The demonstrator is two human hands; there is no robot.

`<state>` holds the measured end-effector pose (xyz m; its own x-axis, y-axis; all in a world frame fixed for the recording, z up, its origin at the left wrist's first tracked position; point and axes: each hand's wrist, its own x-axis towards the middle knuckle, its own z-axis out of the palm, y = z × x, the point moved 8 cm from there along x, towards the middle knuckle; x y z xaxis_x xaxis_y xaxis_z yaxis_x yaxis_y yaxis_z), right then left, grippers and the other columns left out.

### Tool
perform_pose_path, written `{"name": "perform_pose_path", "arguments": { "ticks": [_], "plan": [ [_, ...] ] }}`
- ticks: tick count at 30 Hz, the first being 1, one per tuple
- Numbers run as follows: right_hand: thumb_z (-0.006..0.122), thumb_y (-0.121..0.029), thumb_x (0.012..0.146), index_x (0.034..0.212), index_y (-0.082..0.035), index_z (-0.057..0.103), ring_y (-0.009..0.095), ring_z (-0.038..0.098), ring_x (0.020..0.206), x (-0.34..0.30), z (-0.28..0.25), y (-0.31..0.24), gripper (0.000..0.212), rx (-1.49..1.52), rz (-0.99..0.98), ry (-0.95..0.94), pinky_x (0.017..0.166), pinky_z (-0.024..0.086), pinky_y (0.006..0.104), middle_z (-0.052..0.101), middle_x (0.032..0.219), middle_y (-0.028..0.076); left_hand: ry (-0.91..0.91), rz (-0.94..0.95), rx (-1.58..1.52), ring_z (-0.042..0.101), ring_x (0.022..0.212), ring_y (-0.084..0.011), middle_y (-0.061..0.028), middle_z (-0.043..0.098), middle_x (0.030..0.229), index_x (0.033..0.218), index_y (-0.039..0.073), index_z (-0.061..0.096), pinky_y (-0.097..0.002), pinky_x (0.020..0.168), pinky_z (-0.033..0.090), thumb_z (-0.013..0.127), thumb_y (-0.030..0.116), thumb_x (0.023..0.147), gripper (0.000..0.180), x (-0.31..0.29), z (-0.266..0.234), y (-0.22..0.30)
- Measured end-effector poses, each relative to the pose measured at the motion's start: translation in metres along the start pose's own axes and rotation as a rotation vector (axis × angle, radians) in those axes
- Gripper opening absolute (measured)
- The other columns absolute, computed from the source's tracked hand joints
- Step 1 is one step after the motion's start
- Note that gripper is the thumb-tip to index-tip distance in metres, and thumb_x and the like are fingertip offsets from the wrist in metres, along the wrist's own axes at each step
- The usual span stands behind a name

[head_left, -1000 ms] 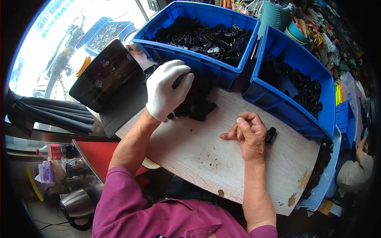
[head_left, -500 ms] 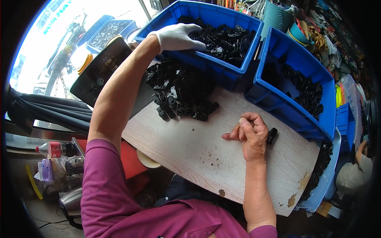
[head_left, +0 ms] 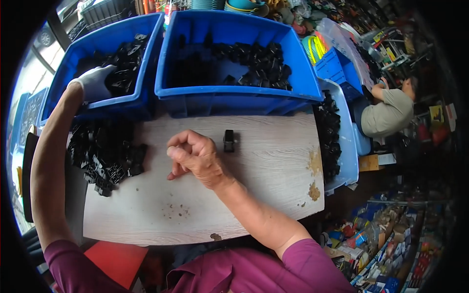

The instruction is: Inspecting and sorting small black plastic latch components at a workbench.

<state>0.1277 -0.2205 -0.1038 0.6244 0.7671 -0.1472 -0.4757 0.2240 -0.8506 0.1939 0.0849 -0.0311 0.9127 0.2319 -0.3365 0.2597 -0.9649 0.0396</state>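
Observation:
My left hand [head_left: 95, 84], in a white glove, reaches into the left blue bin [head_left: 150, 63] among small black plastic parts [head_left: 128, 53]. Its fingertips are partly lost among them, so I cannot tell whether it grips any. My bare right hand [head_left: 195, 158] hovers over the table [head_left: 264, 185]. Thumb and forefinger are drawn together and the other fingers curl, with nothing visible in them. Just to its right, a single black plastic part [head_left: 228, 140] stands on the tabletop. Below the left bin lies a heap of black parts [head_left: 105, 156].
A second blue bin [head_left: 239, 95] holding black parts stands at the table's far edge. To the right is a light blue tub [head_left: 346, 141] of black parts. Beyond it a person [head_left: 388, 110] sits in a light shirt. Packed goods [head_left: 386, 234] fill the lower right.
The view has turned to the right. My left hand has gone deeper into the left bin's parts. My right hand stays curled over the table, left of the single part.

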Motion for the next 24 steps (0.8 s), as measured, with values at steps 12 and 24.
{"name": "perform_pose_path", "arguments": {
  "ticks": [12,24],
  "plan": [
    [0.065,-0.015,0.100,0.104,-0.004,0.059,0.008,0.062,0.061,0.002,-0.003,0.003,0.013,-0.054,-0.050,-0.054,0.060,0.063,0.0327,0.059,0.079,-0.001,0.297,0.253,-0.074,0.065,0.103,-0.0437,-0.0245,0.070,0.102,0.114,0.003,0.065,-0.0452,0.090,0.053,0.072,0.003,0.061,0.054,0.005,-0.004,-0.004],
    [0.065,-0.014,0.099,0.103,-0.003,0.058,0.008,0.061,0.061,0.001,-0.002,-0.002,0.013,-0.056,-0.073,-0.061,0.060,0.064,0.0324,0.059,0.076,-0.001,0.332,0.229,-0.102,0.067,0.102,-0.0421,-0.0240,0.070,0.100,0.107,0.000,0.067,-0.0423,0.090,0.054,0.069,0.000,0.061,0.046,0.008,-0.012,-0.005]
  ]
}}
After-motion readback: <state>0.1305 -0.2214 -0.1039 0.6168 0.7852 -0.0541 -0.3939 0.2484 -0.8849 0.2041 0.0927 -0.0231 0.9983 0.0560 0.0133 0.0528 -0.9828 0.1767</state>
